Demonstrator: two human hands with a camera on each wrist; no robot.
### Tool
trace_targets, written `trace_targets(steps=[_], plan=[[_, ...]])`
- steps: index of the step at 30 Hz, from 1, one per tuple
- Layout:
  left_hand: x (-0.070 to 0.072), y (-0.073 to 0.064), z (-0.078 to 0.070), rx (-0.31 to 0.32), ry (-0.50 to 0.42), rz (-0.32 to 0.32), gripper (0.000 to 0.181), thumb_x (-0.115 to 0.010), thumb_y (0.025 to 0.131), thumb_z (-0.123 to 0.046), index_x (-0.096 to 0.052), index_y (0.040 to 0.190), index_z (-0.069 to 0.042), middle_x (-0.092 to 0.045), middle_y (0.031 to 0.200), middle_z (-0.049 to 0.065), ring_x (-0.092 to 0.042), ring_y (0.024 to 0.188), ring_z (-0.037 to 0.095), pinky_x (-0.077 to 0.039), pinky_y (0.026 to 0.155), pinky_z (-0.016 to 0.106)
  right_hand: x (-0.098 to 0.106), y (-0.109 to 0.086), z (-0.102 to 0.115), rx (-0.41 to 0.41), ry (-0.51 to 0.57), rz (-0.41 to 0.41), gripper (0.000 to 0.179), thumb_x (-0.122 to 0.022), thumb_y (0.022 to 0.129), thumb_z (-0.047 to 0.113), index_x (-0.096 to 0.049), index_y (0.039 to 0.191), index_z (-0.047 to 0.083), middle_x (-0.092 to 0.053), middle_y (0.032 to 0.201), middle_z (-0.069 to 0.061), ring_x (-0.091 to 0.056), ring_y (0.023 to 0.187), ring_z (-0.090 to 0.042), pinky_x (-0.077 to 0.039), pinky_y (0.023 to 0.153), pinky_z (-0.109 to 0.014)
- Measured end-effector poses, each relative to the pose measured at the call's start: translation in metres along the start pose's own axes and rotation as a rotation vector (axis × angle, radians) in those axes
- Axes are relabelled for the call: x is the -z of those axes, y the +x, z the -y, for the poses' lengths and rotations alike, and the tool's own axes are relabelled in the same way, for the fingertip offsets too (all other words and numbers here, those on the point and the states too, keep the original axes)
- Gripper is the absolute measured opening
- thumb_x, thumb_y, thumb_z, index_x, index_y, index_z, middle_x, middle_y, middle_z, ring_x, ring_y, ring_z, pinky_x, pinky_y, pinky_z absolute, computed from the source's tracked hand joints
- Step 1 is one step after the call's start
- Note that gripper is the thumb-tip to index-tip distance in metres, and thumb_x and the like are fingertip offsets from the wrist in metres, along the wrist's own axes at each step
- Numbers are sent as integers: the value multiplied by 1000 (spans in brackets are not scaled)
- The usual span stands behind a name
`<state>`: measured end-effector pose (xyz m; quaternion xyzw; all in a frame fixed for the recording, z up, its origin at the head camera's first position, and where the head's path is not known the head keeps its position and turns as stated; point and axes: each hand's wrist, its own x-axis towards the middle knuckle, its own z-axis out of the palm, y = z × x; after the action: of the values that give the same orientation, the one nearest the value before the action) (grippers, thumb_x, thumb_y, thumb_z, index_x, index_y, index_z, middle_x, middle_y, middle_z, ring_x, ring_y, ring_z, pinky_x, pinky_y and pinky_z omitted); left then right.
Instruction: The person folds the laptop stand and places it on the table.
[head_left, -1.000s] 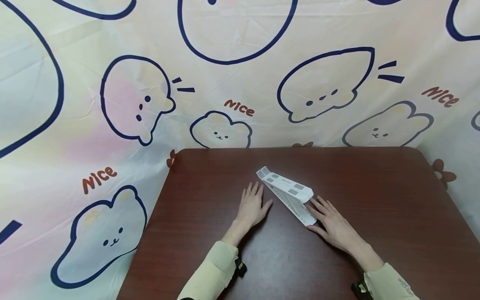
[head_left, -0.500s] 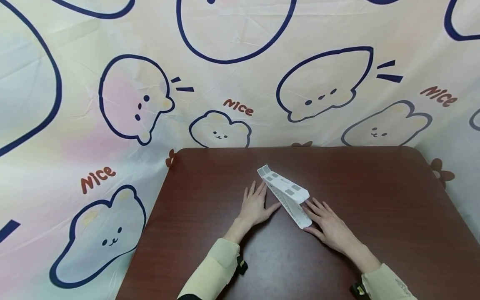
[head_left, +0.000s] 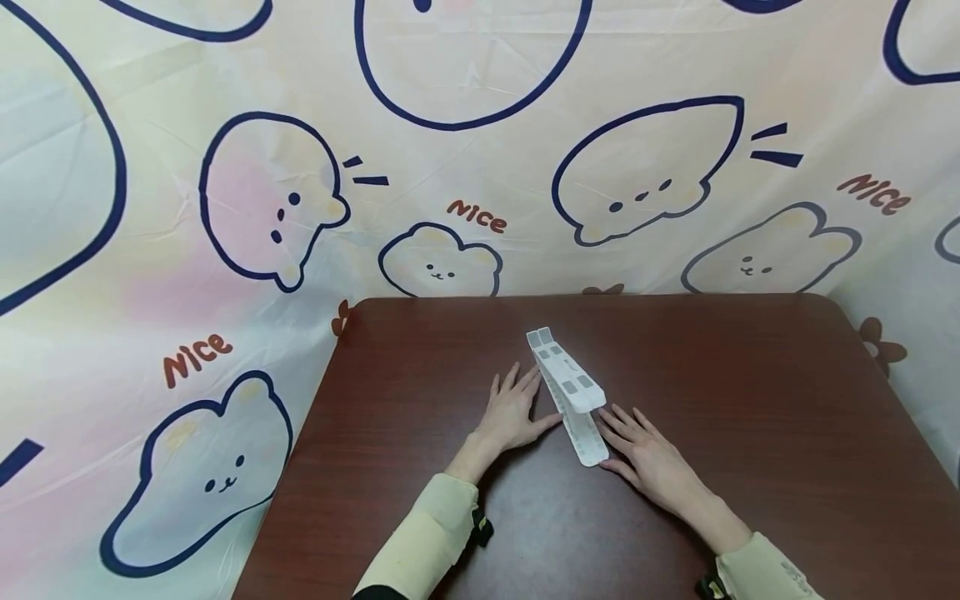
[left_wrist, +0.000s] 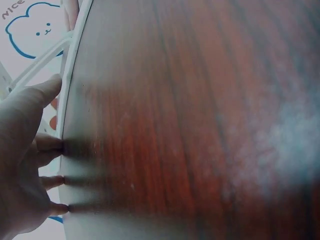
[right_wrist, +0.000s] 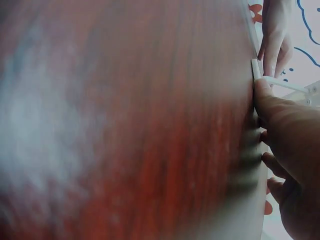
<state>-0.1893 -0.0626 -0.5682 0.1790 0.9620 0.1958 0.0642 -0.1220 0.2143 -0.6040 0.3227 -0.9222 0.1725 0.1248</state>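
Observation:
A white folding laptop stand (head_left: 572, 377) with grey pads stands on the table, its upper panel raised over its base in a narrow V. The raised end faces me, and a short upturned lip marks the far end. On its left side, my left hand (head_left: 508, 417) lies with fingers spread and its thumb at the base's edge. My right hand (head_left: 660, 467) is at the near right edge, fingertips touching the base and fingers extended. Low along the table, the left wrist view shows the left thumb (left_wrist: 47, 90) against the base; the right wrist view shows the right thumb (right_wrist: 264, 92) there too.
The dark brown wooden table (head_left: 735, 375) spreads out around the stand, with rounded far corners. Behind and beside it hangs a pale cloth (head_left: 525, 167) printed with cartoon bears. Each wrist carries a black strapped device (head_left: 482, 527).
The stand has turned clockwise, its near end shifting left and its far end slightly right. My right hand has moved left with it; the left thumb has moved in to the base's edge.

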Motion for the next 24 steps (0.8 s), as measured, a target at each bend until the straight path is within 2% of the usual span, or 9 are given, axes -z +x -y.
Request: trace_targets(steps=[4, 10, 13, 16, 17, 20, 24], plan=[[2, 0, -1, -1, 46, 24, 91, -70, 102, -61, -38, 172, -12, -37, 180, 3, -24, 171, 38, -23, 137, 67, -1, 2, 3, 19, 5, -15, 65, -89, 89, 30, -71, 143, -1, -68, 153, -18, -64, 143, -44, -45, 119, -66], [1, -1, 1, -17, 25, 15, 91, -72, 102, -59, -40, 171, -10, -38, 180, 4, -25, 171, 40, -24, 136, 69, 0, 3, 6, 19, 0, -16, 65, -90, 88, 30, -72, 142, -1, -69, 151, -19, -65, 142, -44, -46, 119, -65], [-12, 3, 10, -25, 12, -29, 89, -65, 104, -66, -41, 171, -12, -39, 179, 4, -27, 170, 38, -26, 134, 69, 2, 3, 6, 4, 19, -4, 65, -90, 88, 29, -71, 143, -1, -69, 152, -19, -64, 143, -43, -46, 119, -66], [-13, 1, 10, 15, -20, -43, 87, -58, 107, -68, -40, 171, -12, -39, 179, 9, -28, 170, 38, -28, 134, 69, 4, 4, 6, -23, 63, 2, 61, -89, 91, 26, -71, 143, -2, -69, 151, -20, -63, 144, -43, -46, 120, -65], [-12, 0, 8, 33, -34, -42, 87, -57, 107, -68, -40, 171, -11, -38, 180, 11, -28, 170, 38, -27, 134, 69, 4, 4, 6, -34, 78, 0, 60, -88, 92, 24, -71, 143, -2, -69, 151, -20, -63, 144, -43, -46, 120, -65], [4, -9, -6, 78, -61, 1, 85, -62, 108, -60, -39, 171, -8, -34, 180, 17, -26, 170, 41, -24, 136, 69, 7, 4, 6, -64, 99, -1, 59, -87, 93, 21, -69, 144, -4, -68, 151, -22, -62, 145, -44, -47, 120, -65], [8, -18, -14, 84, -32, 30, 86, -65, 107, -58, -39, 171, -7, -33, 180, 17, -25, 171, 40, -24, 137, 67, 6, 3, 4, -96, 105, 27, 66, -88, 93, 25, -66, 148, -4, -64, 156, -23, -57, 149, -45, -46, 121, -65]])
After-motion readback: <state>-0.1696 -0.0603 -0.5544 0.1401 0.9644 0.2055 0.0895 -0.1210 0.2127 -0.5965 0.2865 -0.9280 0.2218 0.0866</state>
